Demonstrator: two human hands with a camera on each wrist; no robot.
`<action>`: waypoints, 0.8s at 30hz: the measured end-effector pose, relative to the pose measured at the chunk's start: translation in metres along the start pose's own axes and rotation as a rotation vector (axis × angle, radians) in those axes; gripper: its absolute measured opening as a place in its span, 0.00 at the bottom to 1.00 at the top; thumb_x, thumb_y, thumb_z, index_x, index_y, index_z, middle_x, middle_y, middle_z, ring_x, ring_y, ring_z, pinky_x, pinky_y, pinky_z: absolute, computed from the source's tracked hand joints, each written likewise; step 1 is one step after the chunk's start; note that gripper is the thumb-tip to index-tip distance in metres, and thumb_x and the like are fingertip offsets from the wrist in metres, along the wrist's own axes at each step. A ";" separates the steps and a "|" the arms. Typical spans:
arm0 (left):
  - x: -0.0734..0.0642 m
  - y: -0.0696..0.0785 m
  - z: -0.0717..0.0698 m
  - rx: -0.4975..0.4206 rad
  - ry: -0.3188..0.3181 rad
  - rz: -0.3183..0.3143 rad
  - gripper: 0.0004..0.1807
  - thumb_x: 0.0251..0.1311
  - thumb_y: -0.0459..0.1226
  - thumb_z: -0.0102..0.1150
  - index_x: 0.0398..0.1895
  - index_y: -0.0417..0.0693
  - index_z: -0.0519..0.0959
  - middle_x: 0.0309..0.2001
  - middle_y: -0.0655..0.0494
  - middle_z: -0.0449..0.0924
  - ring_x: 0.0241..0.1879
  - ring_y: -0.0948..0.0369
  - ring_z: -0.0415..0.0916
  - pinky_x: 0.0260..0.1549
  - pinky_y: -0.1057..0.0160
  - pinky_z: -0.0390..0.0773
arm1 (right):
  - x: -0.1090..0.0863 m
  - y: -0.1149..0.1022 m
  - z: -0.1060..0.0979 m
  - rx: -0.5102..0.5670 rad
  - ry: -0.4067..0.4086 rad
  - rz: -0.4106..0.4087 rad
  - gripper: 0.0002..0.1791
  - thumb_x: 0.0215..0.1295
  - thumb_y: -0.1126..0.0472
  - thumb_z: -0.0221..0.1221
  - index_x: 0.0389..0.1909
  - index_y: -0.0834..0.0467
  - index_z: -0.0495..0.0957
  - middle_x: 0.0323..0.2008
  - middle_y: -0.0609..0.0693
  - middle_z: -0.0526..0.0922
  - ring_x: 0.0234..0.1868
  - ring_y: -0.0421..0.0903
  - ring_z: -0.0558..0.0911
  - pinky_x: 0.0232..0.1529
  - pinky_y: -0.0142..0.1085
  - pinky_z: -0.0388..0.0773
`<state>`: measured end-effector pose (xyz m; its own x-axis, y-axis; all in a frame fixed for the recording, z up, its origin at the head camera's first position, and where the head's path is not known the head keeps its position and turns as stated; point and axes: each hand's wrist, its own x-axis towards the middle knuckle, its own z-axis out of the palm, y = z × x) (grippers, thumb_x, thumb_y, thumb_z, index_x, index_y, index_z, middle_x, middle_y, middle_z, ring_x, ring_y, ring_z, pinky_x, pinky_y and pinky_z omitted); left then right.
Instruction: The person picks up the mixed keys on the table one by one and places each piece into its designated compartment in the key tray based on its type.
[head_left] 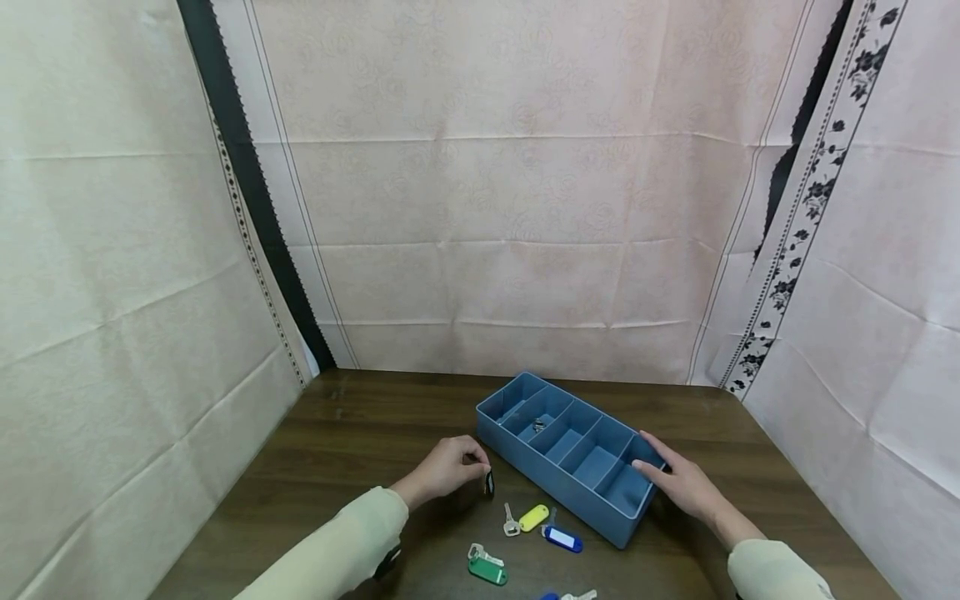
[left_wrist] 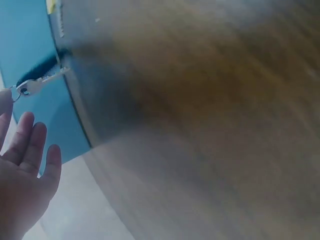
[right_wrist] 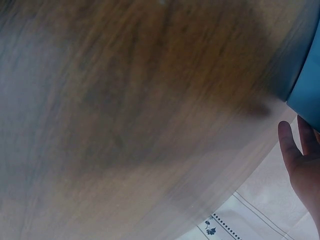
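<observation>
My left hand (head_left: 447, 468) pinches a key ring between thumb and fingertips, left of the blue compartment tray (head_left: 543, 471). From the ring hang a silver key (left_wrist: 31, 87) and a dark key tag (head_left: 489, 483); the other fingers spread loosely in the left wrist view. At the tray's right end, my right hand (head_left: 693, 487) holds the rim, thumb over the end compartment and other fingers along the outside. Something small and metallic (head_left: 538, 425) lies in the second compartment from the far end.
On the brown wooden table (head_left: 300, 500) in front of the tray lie keys with a yellow tag (head_left: 534, 517), a blue tag (head_left: 562, 539) and a green tag (head_left: 487, 571). Another blue-tagged key (head_left: 581, 596) is cut off at the bottom edge. Pale cloths (head_left: 480, 192) hang around the table.
</observation>
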<state>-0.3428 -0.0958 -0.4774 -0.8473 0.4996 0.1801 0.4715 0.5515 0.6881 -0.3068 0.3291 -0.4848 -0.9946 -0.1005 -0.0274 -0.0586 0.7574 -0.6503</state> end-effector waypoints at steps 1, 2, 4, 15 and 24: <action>0.001 0.000 -0.001 -0.001 0.013 0.007 0.03 0.65 0.39 0.63 0.33 0.55 0.84 0.36 0.65 0.77 0.37 0.63 0.74 0.38 0.62 0.75 | 0.000 0.000 0.000 0.002 0.000 -0.002 0.43 0.72 0.36 0.50 0.79 0.51 0.48 0.74 0.69 0.52 0.70 0.75 0.54 0.59 0.72 0.56; 0.001 0.001 -0.003 -0.003 0.026 0.017 0.03 0.65 0.39 0.63 0.33 0.54 0.84 0.36 0.64 0.77 0.38 0.63 0.74 0.38 0.61 0.75 | 0.000 0.000 0.000 0.006 0.000 -0.003 0.43 0.72 0.36 0.50 0.79 0.51 0.48 0.74 0.69 0.52 0.70 0.75 0.54 0.59 0.72 0.56; 0.002 0.002 -0.005 -0.007 0.049 0.023 0.03 0.66 0.39 0.63 0.33 0.55 0.83 0.36 0.64 0.77 0.38 0.63 0.74 0.38 0.62 0.75 | 0.000 0.000 0.000 0.006 0.001 -0.004 0.43 0.72 0.36 0.50 0.79 0.50 0.48 0.74 0.69 0.52 0.70 0.75 0.54 0.59 0.72 0.56; 0.004 0.010 -0.008 -0.067 0.101 -0.008 0.03 0.66 0.39 0.62 0.35 0.53 0.84 0.38 0.63 0.77 0.39 0.60 0.74 0.38 0.61 0.77 | -0.001 0.000 0.000 0.003 0.003 -0.010 0.43 0.72 0.36 0.49 0.79 0.51 0.48 0.74 0.70 0.53 0.70 0.75 0.55 0.59 0.72 0.57; 0.012 0.022 -0.011 -0.120 0.179 -0.008 0.03 0.67 0.41 0.62 0.35 0.57 0.84 0.39 0.64 0.77 0.41 0.61 0.74 0.41 0.61 0.77 | -0.001 0.001 0.001 0.006 0.006 -0.006 0.43 0.72 0.36 0.49 0.79 0.50 0.48 0.74 0.70 0.53 0.70 0.75 0.55 0.59 0.73 0.56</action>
<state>-0.3456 -0.0849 -0.4527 -0.8857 0.3631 0.2894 0.4416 0.4661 0.7666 -0.3060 0.3289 -0.4859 -0.9947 -0.1013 -0.0192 -0.0640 0.7530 -0.6549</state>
